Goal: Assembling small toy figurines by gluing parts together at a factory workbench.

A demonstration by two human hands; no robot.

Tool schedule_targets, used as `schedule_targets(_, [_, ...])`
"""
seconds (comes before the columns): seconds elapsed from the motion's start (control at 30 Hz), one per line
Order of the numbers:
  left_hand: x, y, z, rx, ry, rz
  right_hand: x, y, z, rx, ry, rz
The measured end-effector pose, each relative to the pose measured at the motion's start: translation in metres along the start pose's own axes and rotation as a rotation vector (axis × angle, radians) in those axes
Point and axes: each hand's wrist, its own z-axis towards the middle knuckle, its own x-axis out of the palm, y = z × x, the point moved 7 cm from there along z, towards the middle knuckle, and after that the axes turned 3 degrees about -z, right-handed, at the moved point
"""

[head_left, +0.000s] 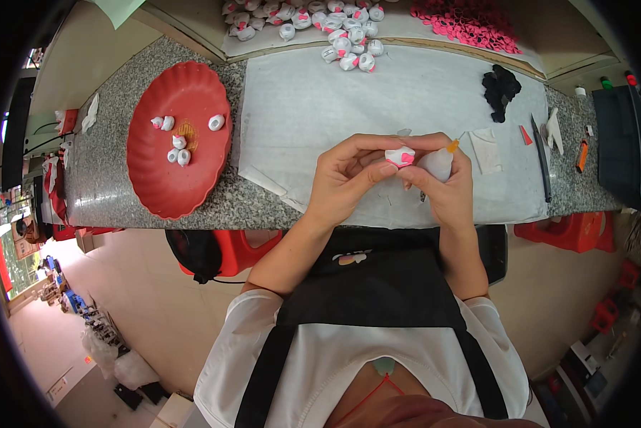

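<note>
Between the thumb and fingers of my left hand (pixel 342 175) is a small white figure head with a pink bow (pixel 399 157). My right hand (pixel 450 196) is closed around a small translucent squeeze bottle with an orange tip (pixel 439 165), the tip pointing up and away from me. The right fingertips also reach to the side of the figure head, so both hands meet at it. They are above a white sheet (pixel 299 107) covering the worktop, close to its front edge. Part of the bottle is hidden by the right fingers and thumb.
A red scalloped plate (pixel 140 135) at left bears several white pieces. Along the back lie a pile of white heads (pixel 343 44) and many pink bows (pixel 470 30). At right are black cloth (pixel 501 91), a long dark tool (pixel 542 158) and an orange-handled item (pixel 582 156).
</note>
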Motion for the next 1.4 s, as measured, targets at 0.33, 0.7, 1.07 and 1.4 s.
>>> schedule_targets(0.33, [0.002, 0.002, -0.001, -0.018, 0.017, 0.099, -0.005, -0.009, -0.003, 0.066, 0.018, 0.085])
schedule_targets(0.7, [-0.001, -0.004, -0.003, 0.039, -0.043, 0.250, -0.002, -0.009, -0.002, 0.084, 0.016, 0.096])
schedule_targets(1.07, [-0.013, -0.050, -0.012, 0.272, -0.061, 0.617, 0.018, -0.013, 0.004, 0.135, 0.021, 0.102])
schedule_targets(1.4, [-0.001, -0.081, 0.048, 0.627, 0.057, 1.634, -0.016, 0.005, 0.004, -0.055, -0.142, 0.001])
